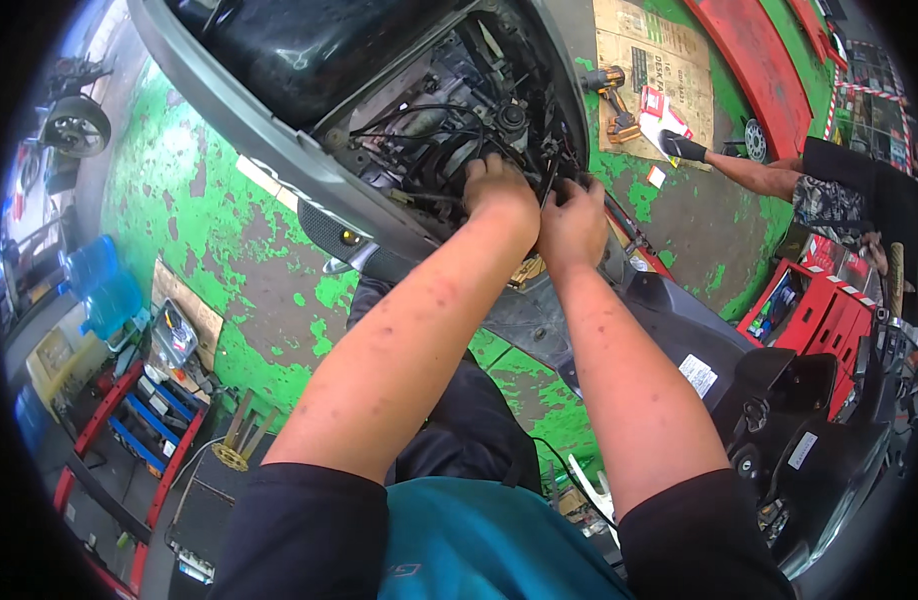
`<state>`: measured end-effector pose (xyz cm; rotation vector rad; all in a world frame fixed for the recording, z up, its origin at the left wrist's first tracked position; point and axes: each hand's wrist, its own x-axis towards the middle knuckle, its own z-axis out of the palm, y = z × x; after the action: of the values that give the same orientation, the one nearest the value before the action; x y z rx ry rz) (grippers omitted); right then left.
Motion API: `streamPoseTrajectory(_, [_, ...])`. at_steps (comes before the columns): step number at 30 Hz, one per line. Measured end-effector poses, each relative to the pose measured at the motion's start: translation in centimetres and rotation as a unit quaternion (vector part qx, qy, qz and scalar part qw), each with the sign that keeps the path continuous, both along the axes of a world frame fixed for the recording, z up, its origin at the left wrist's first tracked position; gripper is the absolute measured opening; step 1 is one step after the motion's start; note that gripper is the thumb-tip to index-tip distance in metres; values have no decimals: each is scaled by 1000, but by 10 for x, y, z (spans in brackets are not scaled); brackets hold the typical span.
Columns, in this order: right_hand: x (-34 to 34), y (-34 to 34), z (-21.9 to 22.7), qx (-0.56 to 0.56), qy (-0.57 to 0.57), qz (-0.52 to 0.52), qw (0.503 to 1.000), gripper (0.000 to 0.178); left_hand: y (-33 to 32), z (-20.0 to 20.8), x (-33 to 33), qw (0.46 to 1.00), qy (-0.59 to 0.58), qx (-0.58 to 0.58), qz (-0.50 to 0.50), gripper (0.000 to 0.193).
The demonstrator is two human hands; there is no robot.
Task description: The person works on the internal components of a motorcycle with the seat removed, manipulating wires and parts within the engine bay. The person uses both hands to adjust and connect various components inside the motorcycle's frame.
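Observation:
Both arms reach forward into the opened body of a scooter (254,130), where engine parts and black cables (419,130) lie exposed. My left hand (499,188) is down among the hoses and cables with its fingers bent; the fingertips are hidden, and what they grip cannot be made out. Close beside it, my right hand (577,225) is at the right edge of the opening. Its fingers are curled together next to a thin dark cable or rod (550,178), and whatever they hold is too small to name.
An orange-black cordless drill (613,105) lies on flattened cardboard (669,60) at the far right. Another person's shoe (683,146) is beside it. A red tool cabinet (814,325) and dark scooter panels (779,400) stand to the right. Blue water jugs (109,290) are at left.

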<state>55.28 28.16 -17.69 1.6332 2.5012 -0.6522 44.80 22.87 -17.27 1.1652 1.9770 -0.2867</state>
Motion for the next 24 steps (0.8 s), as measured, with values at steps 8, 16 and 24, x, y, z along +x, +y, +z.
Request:
streamPoseTrajectory(8, [0,2,1,1,11,-3,1000,32,5,-13,-3,990,27,-64,125,77])
streamPoseTrajectory(16, [3,3,-3,12,19,2,1000,34,10,-20,1,986,17,-35,161,74])
streamPoseTrajectory(24, [2,3,-4,17,9,19,1000,34,7,-36,-6,981,12,-26,194,108])
